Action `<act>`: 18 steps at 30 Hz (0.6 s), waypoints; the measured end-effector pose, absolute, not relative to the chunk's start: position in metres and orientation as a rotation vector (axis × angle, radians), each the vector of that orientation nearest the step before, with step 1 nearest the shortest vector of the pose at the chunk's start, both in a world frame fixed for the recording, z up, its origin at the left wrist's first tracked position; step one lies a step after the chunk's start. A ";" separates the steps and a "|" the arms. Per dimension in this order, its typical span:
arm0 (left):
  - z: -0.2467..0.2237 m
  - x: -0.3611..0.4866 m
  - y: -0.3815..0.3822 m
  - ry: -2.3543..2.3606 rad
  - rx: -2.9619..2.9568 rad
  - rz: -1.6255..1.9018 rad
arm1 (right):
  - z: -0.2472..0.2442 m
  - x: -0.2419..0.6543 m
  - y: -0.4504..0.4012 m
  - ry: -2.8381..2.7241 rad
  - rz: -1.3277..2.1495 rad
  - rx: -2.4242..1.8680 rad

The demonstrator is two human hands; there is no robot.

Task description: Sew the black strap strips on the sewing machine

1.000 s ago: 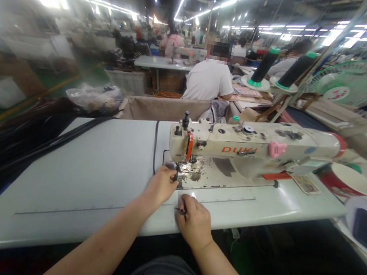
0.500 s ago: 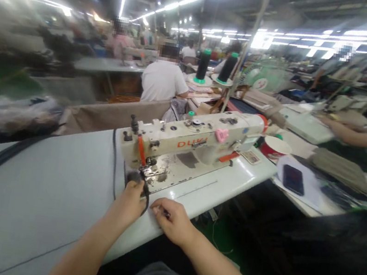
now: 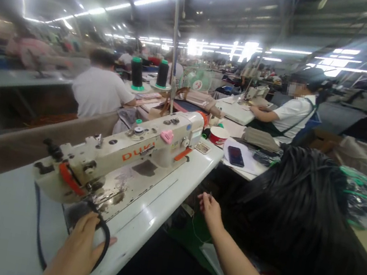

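Observation:
A white sewing machine (image 3: pixel 152 153) with orange lettering stands on the pale table in front of me. By its needle end, my left hand (image 3: pixel 79 244) has its fingers on a black strap (image 3: pixel 106 239), which bends in a loop past the thumb; the thumb reaches out under the loop. The strap's far end runs to the presser foot area, partly hidden by my fingers. My right hand (image 3: pixel 211 213) hangs in the air beyond the table's front edge, fingers pinched together. A tiny thing seems to poke up from them, too small to name.
At the right hangs a thick bundle of black strips (image 3: pixel 300 199). A phone (image 3: pixel 235 156) lies on white paper, near a red and white round container (image 3: pixel 218 136). Two black thread cones (image 3: pixel 162 75) stand behind the machine. Co-workers sit ahead (image 3: pixel 102 86) and at right (image 3: pixel 295 114).
My view has turned right. The right hand has moved away from the left, off the table edge to the right. My left hand stays by the needle with the strap, its thumb now spread out.

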State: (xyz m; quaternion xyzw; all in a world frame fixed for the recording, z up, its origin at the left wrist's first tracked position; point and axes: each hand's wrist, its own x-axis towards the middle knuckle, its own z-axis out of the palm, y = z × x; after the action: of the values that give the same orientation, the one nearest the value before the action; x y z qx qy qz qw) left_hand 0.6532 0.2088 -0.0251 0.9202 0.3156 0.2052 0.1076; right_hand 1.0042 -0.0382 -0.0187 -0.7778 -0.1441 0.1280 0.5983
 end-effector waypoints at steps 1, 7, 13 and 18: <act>-0.025 0.655 0.207 0.912 2.711 0.627 | -0.021 1.020 -0.052 -0.273 0.229 -1.848; -0.014 0.656 0.196 0.908 2.791 0.600 | -0.028 1.082 -0.133 0.106 -0.118 -2.096; -0.015 0.654 0.190 0.842 2.910 0.614 | -0.030 1.111 -0.169 0.288 -0.205 -2.255; -0.026 0.650 0.195 0.816 2.959 0.628 | -0.028 1.134 -0.171 0.266 -0.155 -2.317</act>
State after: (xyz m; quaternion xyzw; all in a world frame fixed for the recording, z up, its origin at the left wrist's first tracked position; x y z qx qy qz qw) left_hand 0.6500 0.1949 -0.0258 0.9444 0.2606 0.2004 0.0044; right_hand 1.1343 -0.1713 -0.0278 -0.9122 0.1048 -0.0611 0.3913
